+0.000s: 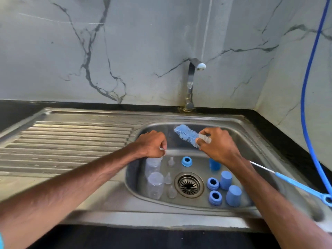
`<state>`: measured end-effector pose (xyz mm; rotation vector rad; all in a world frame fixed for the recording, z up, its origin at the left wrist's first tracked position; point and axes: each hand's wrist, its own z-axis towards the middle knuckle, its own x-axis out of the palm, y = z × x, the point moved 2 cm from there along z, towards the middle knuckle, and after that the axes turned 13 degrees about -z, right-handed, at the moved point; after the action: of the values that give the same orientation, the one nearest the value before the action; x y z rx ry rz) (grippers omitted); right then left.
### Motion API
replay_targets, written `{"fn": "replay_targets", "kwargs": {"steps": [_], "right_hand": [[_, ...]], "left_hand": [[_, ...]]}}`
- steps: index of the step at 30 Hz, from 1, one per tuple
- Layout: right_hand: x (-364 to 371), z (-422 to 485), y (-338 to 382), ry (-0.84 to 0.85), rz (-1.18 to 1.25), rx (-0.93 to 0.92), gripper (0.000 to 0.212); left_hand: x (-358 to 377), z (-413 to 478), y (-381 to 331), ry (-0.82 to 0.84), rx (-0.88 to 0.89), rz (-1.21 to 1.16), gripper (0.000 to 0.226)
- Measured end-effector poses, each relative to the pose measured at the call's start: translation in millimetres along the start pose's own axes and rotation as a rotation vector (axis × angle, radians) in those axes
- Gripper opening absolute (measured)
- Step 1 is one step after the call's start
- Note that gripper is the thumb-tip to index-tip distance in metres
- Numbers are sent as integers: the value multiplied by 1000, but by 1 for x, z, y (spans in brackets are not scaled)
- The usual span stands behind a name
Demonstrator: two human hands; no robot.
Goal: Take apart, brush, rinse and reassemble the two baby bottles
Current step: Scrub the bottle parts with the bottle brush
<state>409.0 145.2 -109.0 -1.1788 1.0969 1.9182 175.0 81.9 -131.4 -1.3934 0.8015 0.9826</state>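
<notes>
My right hand (218,144) grips the blue bottle brush (186,134) just below its bristles; the long handle (294,183) runs back past my wrist. My left hand (152,145) is curled over the rim of a clear bottle (152,165) that stands in the sink basin (251,146), pinching something small and clear. A second clear bottle (155,186) stands in front of it. Three clear teats (168,178) lie beside the bottles. Three blue collar rings (186,161) and three blue caps (233,195) stand on the right of the drain (189,184).
The tap (191,83) rises behind the basin, with no water running. A ribbed steel draining board (68,141) stretches to the left. A blue hose (310,87) hangs down the right wall. Black counter (287,133) borders the sink.
</notes>
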Motion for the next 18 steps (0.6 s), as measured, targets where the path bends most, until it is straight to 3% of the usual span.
{"fn": "replay_targets", "kwargs": {"steps": [5,18], "right_hand": [[4,1,-6,49,-16,-1,14],[11,4,-13,97,-6,-69,6]], "left_hand": [[6,-14,22,-18,-49,-125,32],[23,-20,16,120,-88,111,63]]}}
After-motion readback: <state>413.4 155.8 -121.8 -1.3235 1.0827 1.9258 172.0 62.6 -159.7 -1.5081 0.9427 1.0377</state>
